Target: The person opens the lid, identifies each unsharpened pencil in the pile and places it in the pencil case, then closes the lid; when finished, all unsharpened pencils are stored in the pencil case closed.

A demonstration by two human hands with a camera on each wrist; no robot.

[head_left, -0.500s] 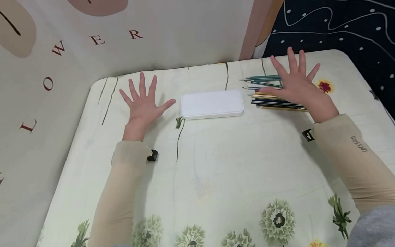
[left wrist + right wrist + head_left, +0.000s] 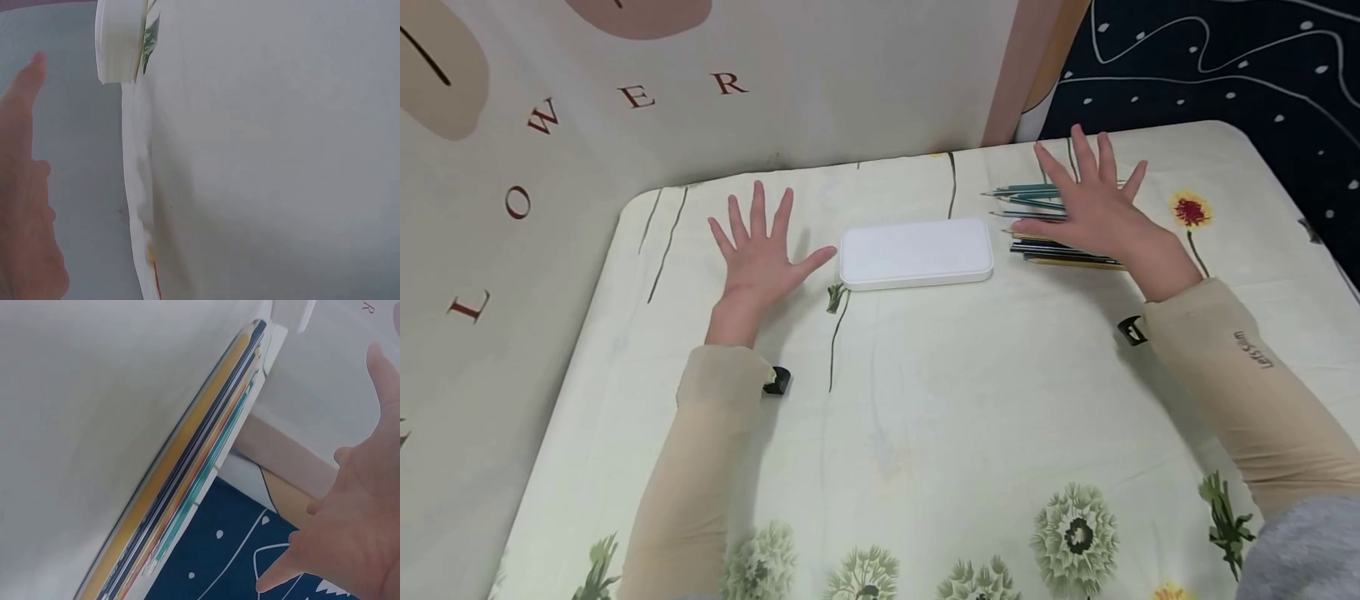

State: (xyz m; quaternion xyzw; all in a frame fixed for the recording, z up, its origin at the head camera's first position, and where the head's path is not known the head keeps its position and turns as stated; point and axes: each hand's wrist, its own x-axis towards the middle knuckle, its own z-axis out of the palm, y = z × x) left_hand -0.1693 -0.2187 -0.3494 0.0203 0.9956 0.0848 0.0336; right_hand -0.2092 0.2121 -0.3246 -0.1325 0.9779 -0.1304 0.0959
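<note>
A white rounded box [image 2: 916,253] lies flat near the far side of the cloth-covered surface. My left hand [image 2: 756,271], fingers spread, hovers just left of it with the thumb tip close to its left end. Right of the box lies a bunch of pencils [image 2: 1067,259] in green, yellow and dark colours, tips pointing left. Above them my right hand [image 2: 1097,208] is spread wide and hides part of the bunch. In the right wrist view the pencils [image 2: 181,469] are seen apart from the hand. Neither hand holds anything.
A pale flowered cloth [image 2: 910,400] covers the surface. A light wall hanging with letters [image 2: 728,83] rises behind and along the left; a dark patterned cloth [image 2: 1210,75] is at the back right. Each sleeve carries a small black strap piece at the wrist.
My left hand has shifted slightly right, its thumb nearer the white box. My right hand has moved left over the pencils. The box and pencils have stayed in place.
</note>
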